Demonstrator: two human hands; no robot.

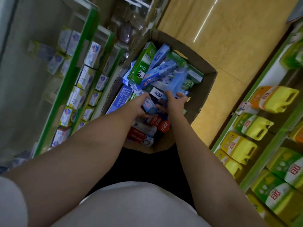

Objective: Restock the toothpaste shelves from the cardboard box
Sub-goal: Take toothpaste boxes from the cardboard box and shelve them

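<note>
Head view, looking down into an open cardboard box (207, 74) on the floor, heaped with toothpaste cartons (144, 64), too jumbled to count. Both hands inside the box: left hand (141, 104) curled around a small blue carton (150, 106); right hand (174, 102), just beside it, gripping a long blue carton (177, 81) tilted upward. Left of the box, green-edged shelves (65, 89) holding small packs.

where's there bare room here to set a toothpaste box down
Bare yellow floor beyond and right of the cardboard box, up to the right shelving. Crowded: the box is heaped with toothpaste cartons, both hands in it, and the left shelves look packed.
</note>
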